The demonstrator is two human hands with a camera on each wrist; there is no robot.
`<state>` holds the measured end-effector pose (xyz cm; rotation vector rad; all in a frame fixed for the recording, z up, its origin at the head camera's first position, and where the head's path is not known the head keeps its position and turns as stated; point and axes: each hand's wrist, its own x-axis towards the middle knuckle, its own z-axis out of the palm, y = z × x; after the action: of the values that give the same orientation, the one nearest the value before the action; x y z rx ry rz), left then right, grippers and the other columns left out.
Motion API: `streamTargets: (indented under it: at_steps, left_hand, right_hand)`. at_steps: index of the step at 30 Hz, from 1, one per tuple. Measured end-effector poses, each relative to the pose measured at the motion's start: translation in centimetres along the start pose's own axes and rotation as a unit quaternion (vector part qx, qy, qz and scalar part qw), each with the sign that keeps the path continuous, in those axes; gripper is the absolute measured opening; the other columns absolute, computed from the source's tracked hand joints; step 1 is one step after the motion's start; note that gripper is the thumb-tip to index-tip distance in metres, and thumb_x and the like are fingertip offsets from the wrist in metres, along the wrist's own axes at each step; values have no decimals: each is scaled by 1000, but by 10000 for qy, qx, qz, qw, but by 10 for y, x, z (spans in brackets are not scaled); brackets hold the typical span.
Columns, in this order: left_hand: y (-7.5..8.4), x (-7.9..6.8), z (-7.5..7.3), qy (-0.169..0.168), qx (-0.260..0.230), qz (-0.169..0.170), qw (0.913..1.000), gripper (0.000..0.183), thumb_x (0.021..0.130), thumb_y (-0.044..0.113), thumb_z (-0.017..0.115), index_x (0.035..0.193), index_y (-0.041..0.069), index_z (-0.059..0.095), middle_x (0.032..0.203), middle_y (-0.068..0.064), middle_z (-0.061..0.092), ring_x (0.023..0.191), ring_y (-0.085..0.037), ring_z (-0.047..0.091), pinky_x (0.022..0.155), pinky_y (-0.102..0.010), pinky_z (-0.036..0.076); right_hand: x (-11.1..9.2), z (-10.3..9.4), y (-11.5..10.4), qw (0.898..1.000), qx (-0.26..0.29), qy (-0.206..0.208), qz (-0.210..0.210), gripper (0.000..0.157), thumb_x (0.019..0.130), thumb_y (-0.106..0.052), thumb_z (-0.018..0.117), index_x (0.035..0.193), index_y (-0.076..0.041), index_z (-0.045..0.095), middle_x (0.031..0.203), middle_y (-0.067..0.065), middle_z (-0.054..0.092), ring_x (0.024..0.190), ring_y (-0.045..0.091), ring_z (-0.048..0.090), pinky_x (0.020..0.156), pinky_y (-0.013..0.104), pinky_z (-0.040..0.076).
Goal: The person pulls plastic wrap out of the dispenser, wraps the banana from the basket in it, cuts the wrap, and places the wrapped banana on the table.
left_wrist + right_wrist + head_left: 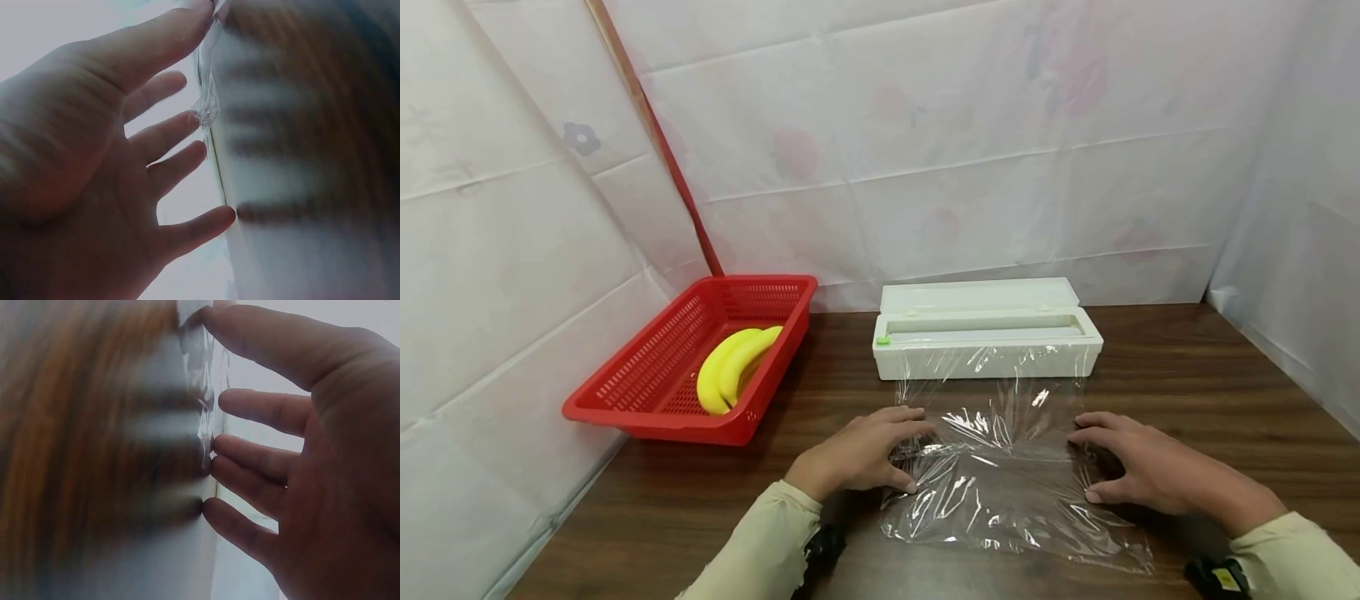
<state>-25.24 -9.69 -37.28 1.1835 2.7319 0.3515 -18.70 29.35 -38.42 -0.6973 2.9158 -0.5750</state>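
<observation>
A sheet of clear plastic wrap [992, 492] runs from the front of a white wrap dispenser box [985, 363] toward me and lies wrinkled on the wooden table. My left hand [868, 450] touches the sheet's left edge with spread fingers. Along the opposite edge, my right hand [1142, 462] touches the film in the same way. Both wrist views show the fingers apart and fairly straight, with crumpled film [207, 103] at the fingertips. The dispenser's lid [977, 295] is tipped back, and a small green piece [883, 341] sits at its left end.
Two yellow bananas [733, 367] lie in a red plastic basket [655, 421] on the left of the table. Pale patterned sheeting [940, 150] hangs behind and at both sides. Dark wood table surface [1225, 392] extends to the right of the dispenser.
</observation>
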Motion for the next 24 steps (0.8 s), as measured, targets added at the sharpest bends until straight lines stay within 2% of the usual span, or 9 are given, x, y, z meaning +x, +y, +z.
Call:
streamTargets:
  at_steps: [7, 16, 24]
  left_hand:
    - [1, 0, -2, -186, 138, -137, 9996, 85, 80, 42, 84, 151, 16, 47, 159, -1, 37, 147, -21, 30, 112, -52, 33]
    - [2, -1, -2, -435, 179, -185, 9987, 90, 80, 48, 82, 153, 14, 42, 163, 1, 29, 150, -19, 22, 115, -57, 26]
    - [3, -2, -2, -515, 234, -251, 9981, 95, 78, 53, 82, 155, 17, 40, 163, 3, 27, 151, -15, 18, 115, -60, 22]
  right_hand:
    - [-1, -3, 0, 9993, 140, -272, 211, 77, 81, -56, 77, 138, -9, 57, 149, 18, 42, 130, 51, 43, 89, 72, 37]
    - [-3, -4, 2, 9999, 13, -130, 23, 78, 81, -58, 76, 137, -7, 58, 148, 17, 44, 129, 49, 45, 89, 67, 41]
    - [-3, -7, 3, 9992, 108, -355, 164, 84, 80, -60, 75, 141, -6, 53, 151, 19, 41, 131, 50, 43, 90, 70, 39]
